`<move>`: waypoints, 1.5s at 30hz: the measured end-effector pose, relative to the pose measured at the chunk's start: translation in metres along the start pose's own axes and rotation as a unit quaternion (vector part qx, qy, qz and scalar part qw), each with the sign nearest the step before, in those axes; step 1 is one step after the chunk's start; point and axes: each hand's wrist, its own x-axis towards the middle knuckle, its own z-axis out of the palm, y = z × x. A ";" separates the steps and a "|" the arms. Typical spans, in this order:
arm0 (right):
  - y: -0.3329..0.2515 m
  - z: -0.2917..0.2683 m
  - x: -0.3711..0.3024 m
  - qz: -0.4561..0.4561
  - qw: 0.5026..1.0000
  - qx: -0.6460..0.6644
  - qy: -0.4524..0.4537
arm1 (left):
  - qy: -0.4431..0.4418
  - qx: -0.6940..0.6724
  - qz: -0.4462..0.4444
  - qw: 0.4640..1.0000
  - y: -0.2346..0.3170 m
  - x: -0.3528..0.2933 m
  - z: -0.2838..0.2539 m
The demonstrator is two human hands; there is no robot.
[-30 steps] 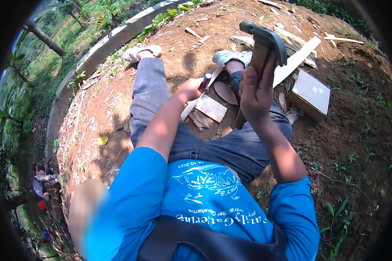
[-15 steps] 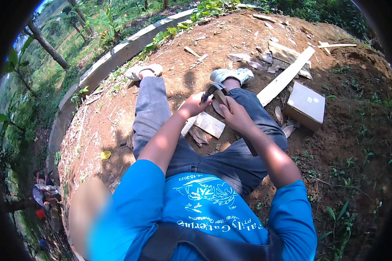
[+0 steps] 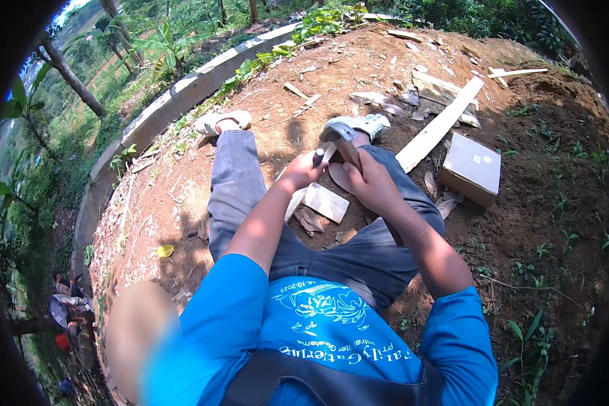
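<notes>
My right hand (image 3: 373, 181) is closed round the wooden handle of a hammer (image 3: 349, 151), gripping it high up near the metal head. The head points away from me, over my right shoe. Just left of it, my left hand (image 3: 300, 172) is closed on a short rod with a dark, rounded end (image 3: 318, 158); its kind is unclear. Beside that rod a narrow pale strip (image 3: 329, 151) shows between the hands; I cannot tell whether it is held. Below the hands, on the soil between my legs, lies a small pale board (image 3: 326, 202) among dry leaves.
A long pale plank (image 3: 443, 124) slants across the ground beyond my right leg. Right of it stands a cardboard box (image 3: 471, 167). More wood scraps (image 3: 446, 91) and leaves lie farther off. A low concrete wall (image 3: 183, 91) curves along the left, with people (image 3: 71, 306) beyond it.
The hammer head has tilted up and moved slightly right, away from my left hand. The dark end of the rod in my left hand now points upward, apart from the hammer.
</notes>
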 end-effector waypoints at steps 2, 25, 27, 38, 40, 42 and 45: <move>-0.045 -0.035 0.007 -0.007 0.995 0.074 0.065 | -0.019 -0.011 -0.047 0.999 0.006 -0.007 -0.006; -0.060 -0.042 0.033 0.046 0.996 0.071 0.014 | 0.025 0.040 0.023 0.999 -0.009 -0.013 0.001; -0.090 -0.069 0.034 0.010 0.977 0.185 0.106 | 0.000 0.046 0.019 0.999 0.001 -0.011 -0.008; -0.097 -0.068 0.024 0.018 0.968 0.224 0.110 | 0.028 0.059 0.038 0.997 0.002 -0.011 -0.008; -0.103 -0.065 0.015 -0.029 0.922 0.334 0.195 | 0.030 0.055 0.044 0.997 0.001 -0.006 -0.001; -0.028 -0.008 0.004 0.044 0.983 0.135 0.113 | 0.023 0.047 0.053 0.997 0.000 0.001 -0.001; 0.025 0.015 0.005 0.055 0.998 -0.027 -0.016 | -0.018 0.031 0.015 0.999 0.015 -0.002 -0.003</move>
